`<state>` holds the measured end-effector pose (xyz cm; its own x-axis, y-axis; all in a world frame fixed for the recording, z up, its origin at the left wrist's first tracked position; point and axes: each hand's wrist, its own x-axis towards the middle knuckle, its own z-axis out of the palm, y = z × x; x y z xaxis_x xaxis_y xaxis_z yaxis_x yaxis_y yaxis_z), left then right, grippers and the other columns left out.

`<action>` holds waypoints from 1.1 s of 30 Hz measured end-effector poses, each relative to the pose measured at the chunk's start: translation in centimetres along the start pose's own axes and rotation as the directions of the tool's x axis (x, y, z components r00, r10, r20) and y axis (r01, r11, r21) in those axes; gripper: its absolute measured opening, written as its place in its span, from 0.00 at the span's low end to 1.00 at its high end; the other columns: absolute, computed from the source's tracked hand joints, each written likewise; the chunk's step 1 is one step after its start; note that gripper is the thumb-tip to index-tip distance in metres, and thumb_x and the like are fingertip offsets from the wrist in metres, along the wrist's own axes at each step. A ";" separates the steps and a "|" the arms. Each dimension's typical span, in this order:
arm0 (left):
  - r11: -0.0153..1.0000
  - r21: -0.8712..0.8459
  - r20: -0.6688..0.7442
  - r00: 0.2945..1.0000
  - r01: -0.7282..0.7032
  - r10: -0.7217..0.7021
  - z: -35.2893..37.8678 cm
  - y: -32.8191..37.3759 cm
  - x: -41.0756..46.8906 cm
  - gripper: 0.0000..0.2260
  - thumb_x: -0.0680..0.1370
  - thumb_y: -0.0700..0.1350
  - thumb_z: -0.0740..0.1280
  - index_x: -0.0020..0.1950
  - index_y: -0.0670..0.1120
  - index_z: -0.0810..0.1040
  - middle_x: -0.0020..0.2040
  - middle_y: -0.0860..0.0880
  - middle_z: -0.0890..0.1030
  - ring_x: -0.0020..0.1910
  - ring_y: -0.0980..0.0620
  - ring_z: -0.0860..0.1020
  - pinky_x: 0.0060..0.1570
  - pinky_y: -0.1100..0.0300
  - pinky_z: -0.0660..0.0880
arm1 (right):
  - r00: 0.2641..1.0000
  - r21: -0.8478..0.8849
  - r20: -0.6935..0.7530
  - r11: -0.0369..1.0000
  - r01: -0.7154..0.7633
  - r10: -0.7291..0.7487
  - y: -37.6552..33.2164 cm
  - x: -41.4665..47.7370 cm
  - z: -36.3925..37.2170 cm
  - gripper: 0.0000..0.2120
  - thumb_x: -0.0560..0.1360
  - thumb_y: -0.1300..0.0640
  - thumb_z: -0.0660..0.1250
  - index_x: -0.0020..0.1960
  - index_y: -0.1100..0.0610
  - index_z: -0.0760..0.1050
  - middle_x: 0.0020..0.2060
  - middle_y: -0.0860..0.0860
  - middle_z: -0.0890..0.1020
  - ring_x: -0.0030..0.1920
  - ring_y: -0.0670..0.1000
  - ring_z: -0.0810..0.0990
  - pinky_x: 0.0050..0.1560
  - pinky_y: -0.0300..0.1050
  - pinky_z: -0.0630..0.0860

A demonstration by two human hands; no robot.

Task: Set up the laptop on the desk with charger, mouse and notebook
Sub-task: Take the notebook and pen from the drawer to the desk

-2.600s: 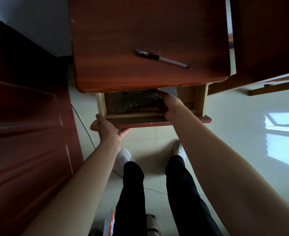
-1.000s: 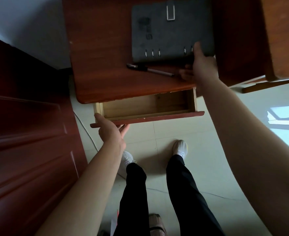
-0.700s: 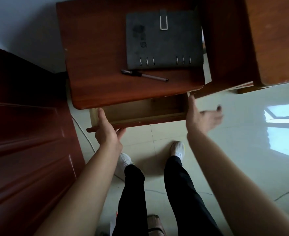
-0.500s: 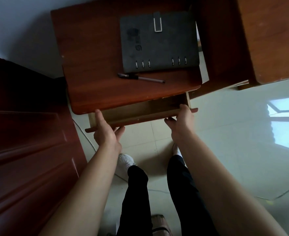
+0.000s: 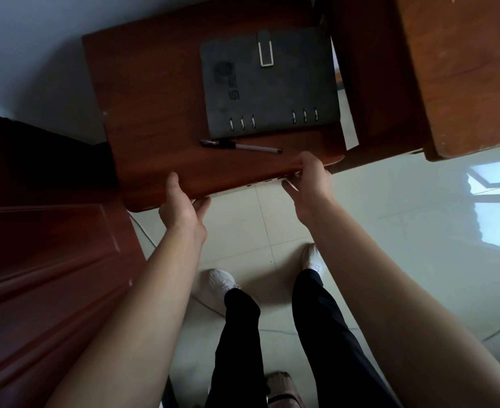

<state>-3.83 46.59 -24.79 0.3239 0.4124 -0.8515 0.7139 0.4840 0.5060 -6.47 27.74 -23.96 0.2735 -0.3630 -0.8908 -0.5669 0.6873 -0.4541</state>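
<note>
The left hand (image 5: 184,209) hooks its thumb over the front edge of the small reddish-brown wooden desk (image 5: 154,113), its fingers curled beneath — gripping the edge. The right hand (image 5: 312,179) clasps the same edge near the rounded right corner, thumb on top. Just behind it lies a slim black-and-silver pen (image 5: 239,146), and beyond that, close beside it, the dark grey felt-textured ring-bound notebook (image 5: 269,83), flat, closed, its right side reaching the desk's edge. Pale glossy floor tiles (image 5: 390,231) lie open to the right.
</note>
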 end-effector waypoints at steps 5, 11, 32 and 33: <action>0.838 0.464 -0.211 0.883 -0.286 0.418 -0.6 -0.6 -1.6 0.35 0.71 0.49 0.73 0.73 0.42 0.61 0.71 0.37 0.64 0.68 0.39 0.68 0.62 0.56 0.68 | 0.828 -0.440 -0.301 0.839 0.320 -0.474 -0.7 -0.7 -1.4 0.45 0.70 0.53 0.68 0.80 0.58 0.49 0.71 0.59 0.60 0.70 0.62 0.63 0.71 0.57 0.62; 0.017 0.633 0.455 0.390 -0.774 0.801 1.8 -0.4 -2.6 0.22 0.70 0.41 0.73 0.61 0.34 0.75 0.61 0.33 0.73 0.62 0.33 0.70 0.61 0.49 0.64 | 0.671 -0.714 0.032 0.453 0.534 -0.741 -4.4 0.5 -1.0 0.41 0.74 0.43 0.68 0.79 0.53 0.53 0.76 0.58 0.60 0.74 0.62 0.61 0.73 0.60 0.61; -0.630 0.293 0.913 0.016 -0.719 0.407 -1.7 1.9 1.1 0.10 0.76 0.31 0.69 0.56 0.36 0.82 0.49 0.40 0.85 0.47 0.40 0.83 0.46 0.49 0.81 | 0.819 -0.752 0.136 0.480 0.452 -0.557 -7.5 3.9 1.0 0.49 0.63 0.32 0.76 0.74 0.55 0.62 0.70 0.51 0.73 0.69 0.56 0.73 0.63 0.51 0.72; -0.603 0.313 0.906 0.040 -0.733 0.422 -2.0 2.1 1.1 0.10 0.76 0.32 0.69 0.57 0.36 0.81 0.49 0.39 0.85 0.47 0.39 0.82 0.46 0.48 0.80 | 0.827 -0.763 0.112 0.485 0.427 -0.551 -7.4 3.7 0.8 0.48 0.63 0.32 0.76 0.73 0.55 0.63 0.69 0.51 0.74 0.68 0.56 0.74 0.61 0.50 0.73</action>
<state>-3.23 49.55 -24.40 0.8764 -0.4786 0.0543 -0.4737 -0.8362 0.2762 -0.59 21.83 -23.91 0.6253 -0.6088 -0.4882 -0.7516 -0.3013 -0.5868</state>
